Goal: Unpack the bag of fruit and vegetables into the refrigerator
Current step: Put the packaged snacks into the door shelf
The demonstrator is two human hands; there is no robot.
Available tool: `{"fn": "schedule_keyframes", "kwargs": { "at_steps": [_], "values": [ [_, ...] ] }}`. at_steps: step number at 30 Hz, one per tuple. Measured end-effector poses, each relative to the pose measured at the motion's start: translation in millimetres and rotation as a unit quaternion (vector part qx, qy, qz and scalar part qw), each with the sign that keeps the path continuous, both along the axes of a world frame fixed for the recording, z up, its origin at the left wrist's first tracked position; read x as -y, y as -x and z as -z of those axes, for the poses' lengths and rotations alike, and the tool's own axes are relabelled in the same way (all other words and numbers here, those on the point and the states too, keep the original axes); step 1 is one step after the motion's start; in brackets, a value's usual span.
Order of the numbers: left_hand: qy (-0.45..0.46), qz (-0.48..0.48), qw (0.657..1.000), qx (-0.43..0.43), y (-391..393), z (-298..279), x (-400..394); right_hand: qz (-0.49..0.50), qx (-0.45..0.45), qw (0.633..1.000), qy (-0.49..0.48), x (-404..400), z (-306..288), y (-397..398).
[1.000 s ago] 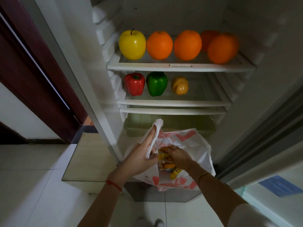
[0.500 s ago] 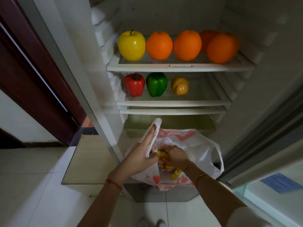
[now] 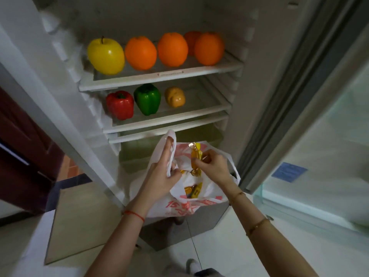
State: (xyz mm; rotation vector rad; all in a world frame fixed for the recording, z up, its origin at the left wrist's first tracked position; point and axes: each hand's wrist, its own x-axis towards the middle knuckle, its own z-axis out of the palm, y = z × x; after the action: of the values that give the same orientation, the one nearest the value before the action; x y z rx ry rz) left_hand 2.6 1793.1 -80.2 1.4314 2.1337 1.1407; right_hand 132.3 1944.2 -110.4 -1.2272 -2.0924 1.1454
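Observation:
A white plastic bag with red print (image 3: 201, 202) hangs in front of the open refrigerator. My left hand (image 3: 161, 176) grips the bag's left handle and holds it open. My right hand (image 3: 211, 166) pinches a yellow wrapped packet (image 3: 195, 156) just above the bag's mouth. More yellow packets (image 3: 193, 190) lie inside the bag. On the top shelf (image 3: 159, 76) stand a yellow apple (image 3: 105, 55) and several oranges (image 3: 172, 49). The second shelf (image 3: 169, 120) holds a red pepper (image 3: 119, 104), a green pepper (image 3: 147, 98) and a yellowish-brown vegetable (image 3: 175, 96).
A greenish crisper drawer (image 3: 199, 140) sits under the lower shelves, behind the bag. The refrigerator door (image 3: 327, 136) stands open at the right, with a blue label (image 3: 289, 171). A dark red wooden door (image 3: 20, 146) is at the left. My shoe (image 3: 192, 265) is on the pale tiled floor.
My right hand has come up out of the bag with a yellow packet pinched in it. My left hand still holds the handle. The view has tilted and moved closer.

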Motion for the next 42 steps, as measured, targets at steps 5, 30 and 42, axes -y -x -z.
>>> {"fn": "schedule_keyframes", "kwargs": {
  "at_steps": [5,30,42],
  "values": [
    [0.002,0.028,1.0,0.004,-13.7,-3.1,-17.6,0.109,-0.018,0.994,-0.02,-3.1,-34.7,-56.7],
    [0.004,-0.017,1.0,-0.02,-66.6,-5.1,-40.4,0.167,0.305,0.933,0.09,-65.5,48.8,-218.0],
    [0.006,-0.074,0.997,-0.02,-69.2,0.6,-14.9,0.114,0.365,0.919,0.099,-72.0,69.5,-210.1]
  ]
}}
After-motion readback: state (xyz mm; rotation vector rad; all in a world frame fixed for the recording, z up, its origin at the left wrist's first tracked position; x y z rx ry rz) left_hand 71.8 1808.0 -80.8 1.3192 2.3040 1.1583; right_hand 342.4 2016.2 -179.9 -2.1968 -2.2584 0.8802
